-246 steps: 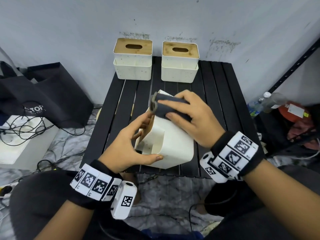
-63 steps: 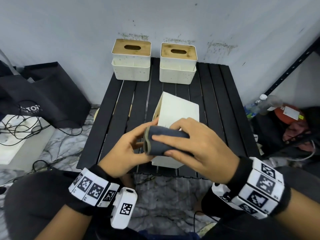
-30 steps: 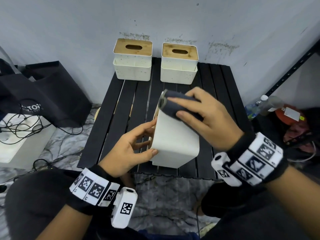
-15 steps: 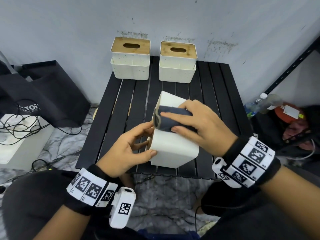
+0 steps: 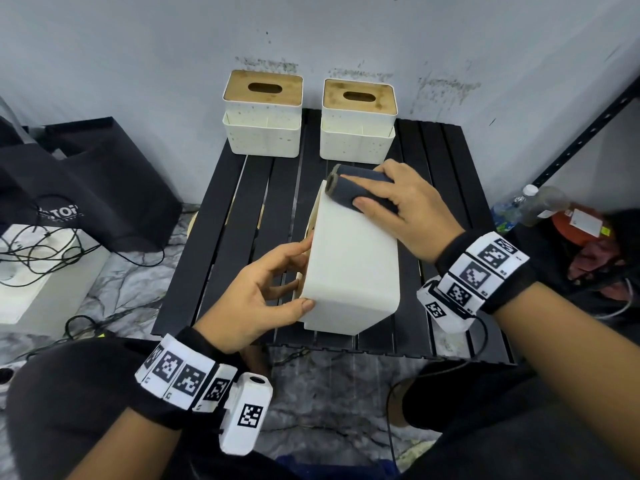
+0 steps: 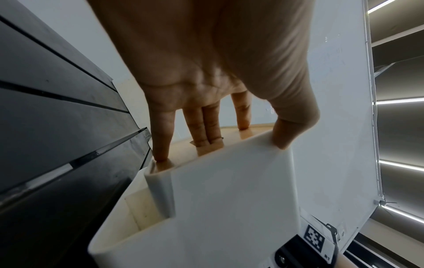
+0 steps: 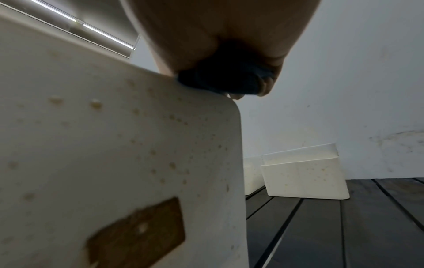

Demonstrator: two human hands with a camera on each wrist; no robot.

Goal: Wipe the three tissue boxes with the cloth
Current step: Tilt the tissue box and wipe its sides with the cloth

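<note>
The tipped tissue box (image 5: 349, 268) lies on its side on the black slatted table (image 5: 221, 216), its wooden lid facing left. The left hand (image 5: 263, 299) grips its near-left edge; the right hand (image 5: 408, 209) clasps the rolled dark cloth (image 5: 356, 190) at the far edge — pressing there could lever the box over, or the cloth could slide off.

A black slatted table (image 5: 242, 216) is carrying two upright tissue boxes (image 5: 262, 114) at its back, a third (image 5: 349, 271) seemingly resting tipped
</note>
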